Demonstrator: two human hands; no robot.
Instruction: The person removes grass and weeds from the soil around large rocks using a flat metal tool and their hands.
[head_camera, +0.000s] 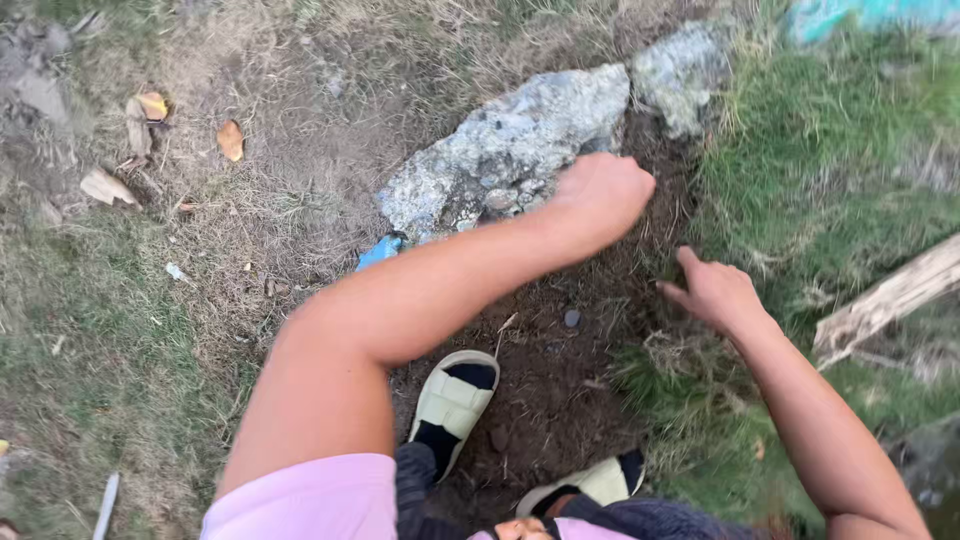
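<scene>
Rock-wise, your left hand (603, 192) is curled shut against the grey, lichen-crusted lumpy stone (510, 150) upper centre, apparently bracing, while your right hand (718, 292) hovers open, empty, over dark loose soil (560, 390).

rock (510, 150): behind the soil patch (560, 390)
left hand (600, 195): against the rock
right hand (715, 292): right of the left hand, above the soil patch
</scene>
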